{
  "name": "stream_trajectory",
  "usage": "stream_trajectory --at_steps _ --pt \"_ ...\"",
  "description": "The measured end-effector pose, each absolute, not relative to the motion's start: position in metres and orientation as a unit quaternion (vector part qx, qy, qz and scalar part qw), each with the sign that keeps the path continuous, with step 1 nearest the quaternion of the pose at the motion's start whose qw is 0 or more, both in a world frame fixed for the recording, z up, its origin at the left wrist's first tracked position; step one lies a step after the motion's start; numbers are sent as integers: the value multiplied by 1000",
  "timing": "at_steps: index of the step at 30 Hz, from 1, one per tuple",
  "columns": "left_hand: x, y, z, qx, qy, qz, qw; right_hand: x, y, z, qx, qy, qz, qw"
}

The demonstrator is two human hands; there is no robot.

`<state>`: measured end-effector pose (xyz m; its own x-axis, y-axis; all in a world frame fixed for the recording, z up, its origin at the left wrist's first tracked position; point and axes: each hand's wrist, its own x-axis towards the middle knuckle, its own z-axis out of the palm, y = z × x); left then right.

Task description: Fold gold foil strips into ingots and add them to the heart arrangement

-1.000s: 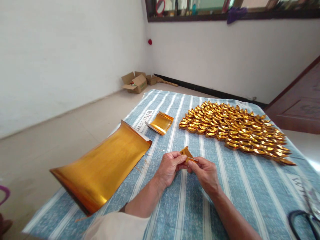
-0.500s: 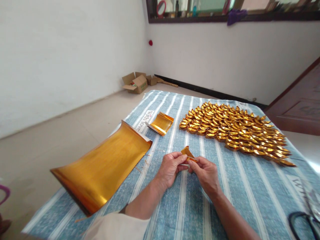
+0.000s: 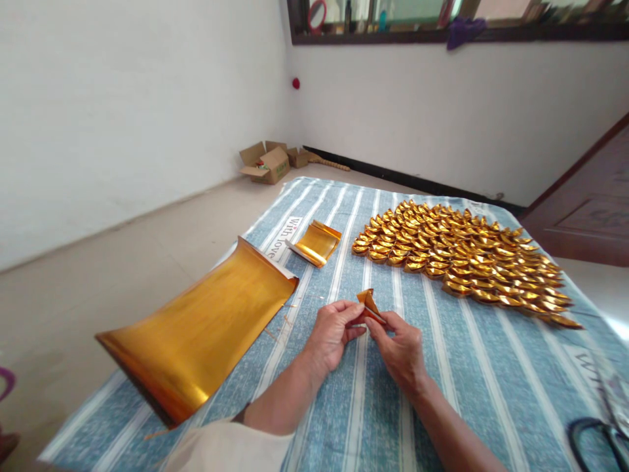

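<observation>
Between both hands is a small piece of gold foil paper (image 3: 369, 302), partly folded, with a corner standing up. My left hand (image 3: 336, 333) pinches its left side with thumb and fingers. On the opposite side my right hand (image 3: 400, 346) grips the lower right edge, thumb close to the left fingertips. Part of the paper is hidden behind the fingers. Beyond the hands, to the right, stand rows of folded gold paper ingots (image 3: 457, 252). A small stack of gold paper sheets (image 3: 317, 242) lies farther back, and a large gold sheet stack (image 3: 206, 334) rests on the left.
A striped blue and white cloth (image 3: 344, 406) covers the table. Black-handled scissors (image 3: 607, 426) lie at the near right corner. Thin gold scraps (image 3: 287, 320) are scattered beside the large sheets. On the floor behind stands an open cardboard box (image 3: 268, 164).
The foil paper has turned slightly and its fold stands more open toward me. My right hand has shifted a little left and down; the left hand has barely moved.
</observation>
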<state>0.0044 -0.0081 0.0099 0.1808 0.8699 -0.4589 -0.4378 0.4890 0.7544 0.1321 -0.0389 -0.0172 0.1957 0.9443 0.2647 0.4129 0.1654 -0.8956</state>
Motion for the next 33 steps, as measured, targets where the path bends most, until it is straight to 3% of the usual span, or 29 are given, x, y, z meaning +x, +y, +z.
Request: stream_trajectory --at_steps 33 --pt "4 -8 9 193 431 465 749 131 -39 -22 -605 -543 314 490"
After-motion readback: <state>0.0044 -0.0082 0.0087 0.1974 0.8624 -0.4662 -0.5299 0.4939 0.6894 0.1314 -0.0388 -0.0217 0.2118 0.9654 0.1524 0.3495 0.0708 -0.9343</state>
